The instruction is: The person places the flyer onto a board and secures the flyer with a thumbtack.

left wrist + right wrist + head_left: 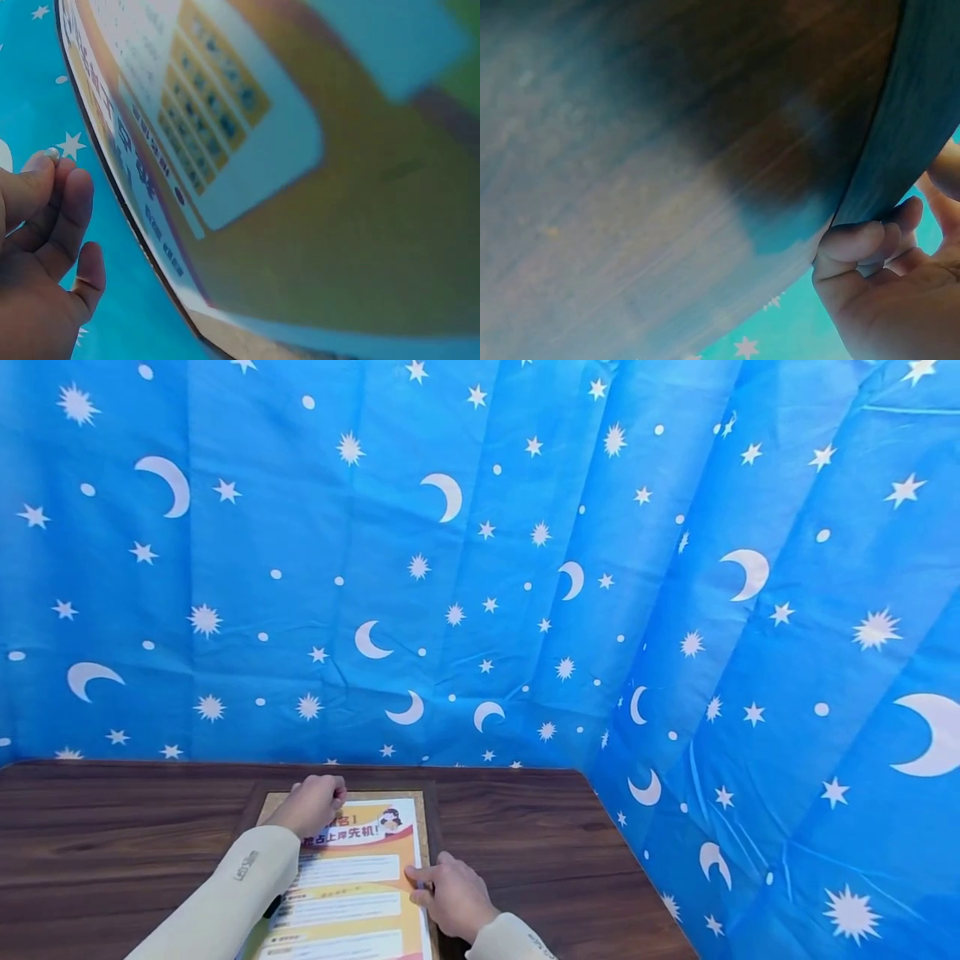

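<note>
A poster (348, 868) in orange, yellow and white, printed with lines of characters and a cartoon figure, lies on a cork board (429, 831) with a dark wooden frame (255, 802). My left hand (311, 806) is over the board's far left part, above the poster's top. Between its thumb and finger it pinches a small white bead-like thing (51, 152), too small to name surely. At the board's right side my right hand (457, 897) grips the frame. Its thumb and forefinger reach to the poster's right edge, and curled fingers (851, 240) touch the frame's outer side.
The board lies on a dark wood-grain table (540, 860). Behind and to the right of the table hangs a blue curtain (300, 527) printed with white moons and stars. Near the left forearm, a small black item (273, 907) shows by the sleeve.
</note>
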`<state>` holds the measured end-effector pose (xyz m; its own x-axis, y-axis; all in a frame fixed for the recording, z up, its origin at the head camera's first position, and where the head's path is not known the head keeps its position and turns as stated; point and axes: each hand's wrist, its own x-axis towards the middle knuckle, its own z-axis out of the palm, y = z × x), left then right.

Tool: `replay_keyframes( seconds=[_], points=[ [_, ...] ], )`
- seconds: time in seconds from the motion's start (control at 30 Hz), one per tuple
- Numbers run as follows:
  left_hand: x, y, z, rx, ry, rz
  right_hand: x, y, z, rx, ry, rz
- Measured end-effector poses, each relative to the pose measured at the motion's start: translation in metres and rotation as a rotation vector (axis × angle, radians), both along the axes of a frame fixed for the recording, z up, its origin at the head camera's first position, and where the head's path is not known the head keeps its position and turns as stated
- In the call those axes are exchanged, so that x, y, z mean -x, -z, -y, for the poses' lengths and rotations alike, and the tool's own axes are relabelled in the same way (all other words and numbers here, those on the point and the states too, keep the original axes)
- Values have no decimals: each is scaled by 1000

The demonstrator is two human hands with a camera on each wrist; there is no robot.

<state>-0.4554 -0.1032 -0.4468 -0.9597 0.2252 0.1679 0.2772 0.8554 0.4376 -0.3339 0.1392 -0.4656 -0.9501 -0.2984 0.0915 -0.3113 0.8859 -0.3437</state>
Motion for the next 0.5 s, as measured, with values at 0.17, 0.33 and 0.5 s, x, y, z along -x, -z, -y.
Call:
replay_keyframes(
  seconds=[0.17, 0.33, 0.5],
  points=[
    [2, 3, 1, -10, -23, 51, -4, -1, -1, 8, -11, 10],
    [4, 5, -6, -18, 8, 87, -10, -1, -3, 6, 3, 10],
    [4, 8, -10, -22, 18, 105, -15, -2, -5, 2, 8, 27]
  ],
)
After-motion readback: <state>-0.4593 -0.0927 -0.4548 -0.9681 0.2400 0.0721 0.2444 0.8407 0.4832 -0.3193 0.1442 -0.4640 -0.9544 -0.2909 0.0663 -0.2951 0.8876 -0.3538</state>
